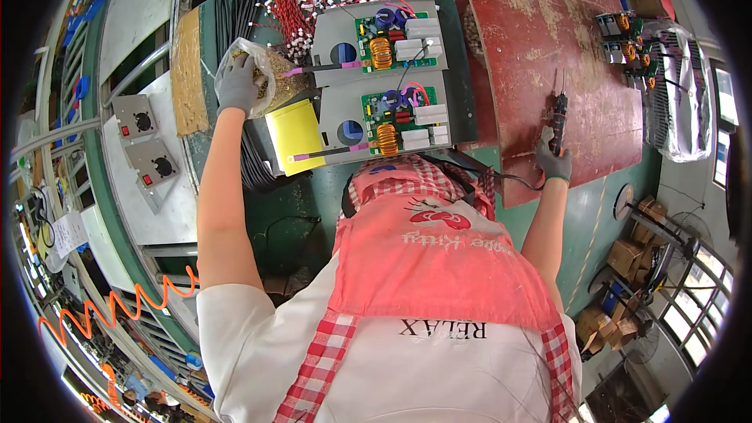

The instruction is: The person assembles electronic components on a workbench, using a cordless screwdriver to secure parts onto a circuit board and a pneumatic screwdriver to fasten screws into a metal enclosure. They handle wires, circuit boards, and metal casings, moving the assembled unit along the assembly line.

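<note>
Grey knit gloves cover both hands. The left arm stretches straight out, bare from the white sleeve to the wrist, and the left hand [237, 84] sits at the far left of the bench with its fingers curled into the open mouth of a clear plastic bag [270, 74] of small brass-coloured parts. The bag lies just beside and partly under that hand, bulging to its right, beside a yellow pad [295, 135]. Whether the fingertips pinch anything inside cannot be told.

The right arm reaches out to the right, and the right hand [554, 158] is wrapped tight around the lower body of a black electric screwdriver [558, 113] on the red worn board [548, 47]. The tool stands out of the top of the fist, its long axis running from near to far, its thin bit pointing to the far side. A dark cable [501, 178] trails from the near side of the hand toward the person's chest.

Between the hands, on the green bench [286, 211], lie 2 grey metal plates [384, 113], 1 behind the other, each carrying a green circuit board [395, 35] with a copper coil. Red wire bundles [301, 4] lie at the far edge.
</note>
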### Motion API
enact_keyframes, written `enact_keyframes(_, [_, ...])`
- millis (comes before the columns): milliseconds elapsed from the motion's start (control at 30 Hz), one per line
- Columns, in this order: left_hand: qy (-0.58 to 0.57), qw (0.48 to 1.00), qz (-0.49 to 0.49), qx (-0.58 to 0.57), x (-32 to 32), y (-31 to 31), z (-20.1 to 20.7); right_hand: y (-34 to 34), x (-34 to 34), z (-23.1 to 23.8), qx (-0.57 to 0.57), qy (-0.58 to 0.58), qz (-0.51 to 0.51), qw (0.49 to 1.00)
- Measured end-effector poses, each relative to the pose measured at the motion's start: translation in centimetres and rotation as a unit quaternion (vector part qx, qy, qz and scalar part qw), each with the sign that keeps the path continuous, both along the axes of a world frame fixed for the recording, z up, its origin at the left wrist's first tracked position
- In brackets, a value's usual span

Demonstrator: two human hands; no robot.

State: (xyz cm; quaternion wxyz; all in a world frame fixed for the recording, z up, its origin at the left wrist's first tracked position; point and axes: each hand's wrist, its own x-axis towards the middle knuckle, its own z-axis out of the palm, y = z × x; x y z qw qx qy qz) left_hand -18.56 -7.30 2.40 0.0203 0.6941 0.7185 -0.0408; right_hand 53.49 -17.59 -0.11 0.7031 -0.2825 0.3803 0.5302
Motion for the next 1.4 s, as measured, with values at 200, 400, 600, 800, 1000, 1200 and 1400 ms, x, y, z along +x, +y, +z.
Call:
enact_keyframes(200, [0.014,0.999,0.01,-0.044,-0.8,-1.9,-3.2,5.1,0.3,-2.6,-0.145,0.123,-0.145,0.971])
enact_keyframes(400, [-0.065,0.993,0.044,-0.092,1.8,-1.2,-0.7,4.6,-0.4,-4.0,-0.135,-0.117,-0.132,0.975])
enact_keyframes(600, [-0.09,0.989,0.046,-0.104,0.7,-1.0,-1.7,-2.2,4.1,-0.1,-0.005,-0.333,-0.005,0.943])
enact_keyframes(800, [-0.232,0.948,0.152,0.156,-0.4,-1.6,-2.0,-5.4,-1.3,21.3,0.105,-0.525,-0.222,0.815])
enact_keyframes(1000, [-0.875,0.291,0.371,0.112,-0.1,-1.3,0.4,-5.8,-6.4,34.1,0.281,-0.733,-0.459,0.416])
enact_keyframes(1200, [-0.905,0.254,0.332,0.08,0.2,-3.2,0.6,-4.8,-10.9,34.9,0.371,-0.731,-0.367,0.439])
enact_keyframes(1400, [-0.952,0.195,0.197,-0.13,9.3,-6.6,3.9,-3.4,-16.0,31.5,0.329,-0.768,-0.157,0.527])
